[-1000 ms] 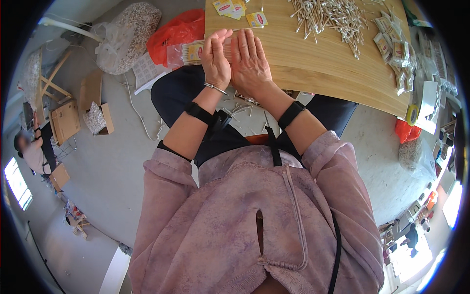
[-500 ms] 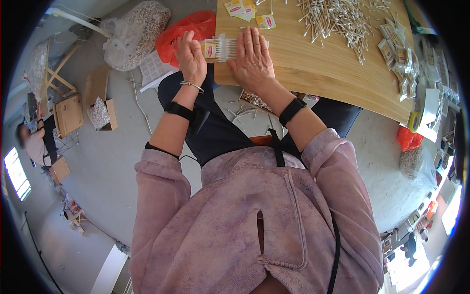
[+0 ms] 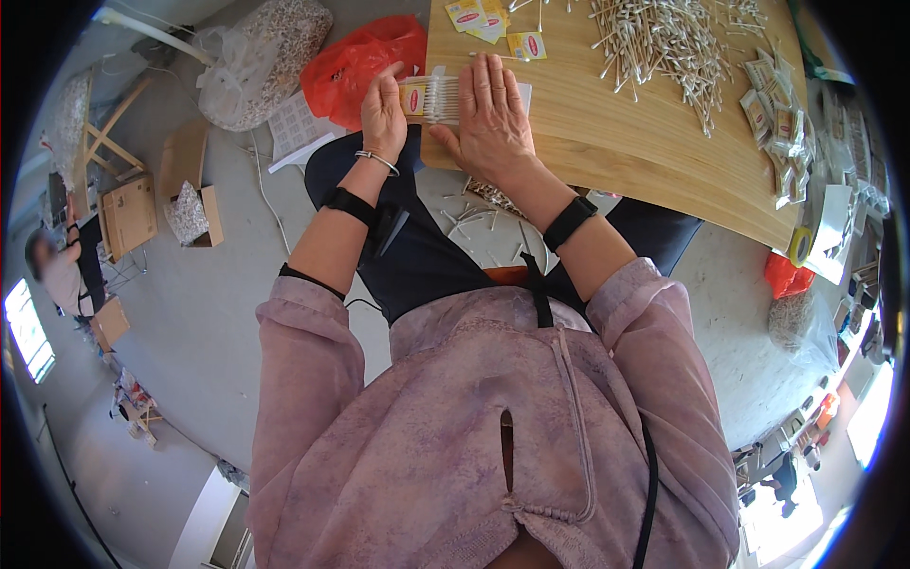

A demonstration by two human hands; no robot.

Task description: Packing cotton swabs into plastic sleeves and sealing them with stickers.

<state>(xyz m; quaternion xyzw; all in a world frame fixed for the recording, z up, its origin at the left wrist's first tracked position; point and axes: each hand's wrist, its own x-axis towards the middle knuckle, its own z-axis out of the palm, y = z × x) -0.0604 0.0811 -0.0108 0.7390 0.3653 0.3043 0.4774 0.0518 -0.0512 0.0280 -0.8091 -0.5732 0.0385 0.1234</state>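
And there was the right hand point(image 3: 496, 119), opened out flat, back upward, fingers straight and close together, laid across the right end of a clear packet of cotton swabs point(image 3: 442, 98) without its fingers closing on anything! Over at the packet's other end, the left hand point(image 3: 383, 116) stood on its edge, fingers partly bent; whether it had the packet pinched, I couldn't tell. The packet itself lay at the near left corner of the tabletop point(image 3: 588, 114), its yellow-and-white label point(image 3: 414, 98) reaching out past the left edge.

Just by the right fingertips, 1 loose swab point(image 3: 502, 58) lay on the wood, and beyond it yellow-and-white cards point(image 3: 526, 45) were scattered near the left edge. Farther along, a big heap of swabs point(image 3: 654, 57) sprawled across the far part, while filled packets point(image 3: 787, 128) crowded the right edge. A roll of yellow tape point(image 3: 795, 248) sat by the near right corner. Off the left edge, a red plastic bag point(image 3: 355, 71) spread out behind the left hand, with a bulging clear sack point(image 3: 275, 66) beyond it!
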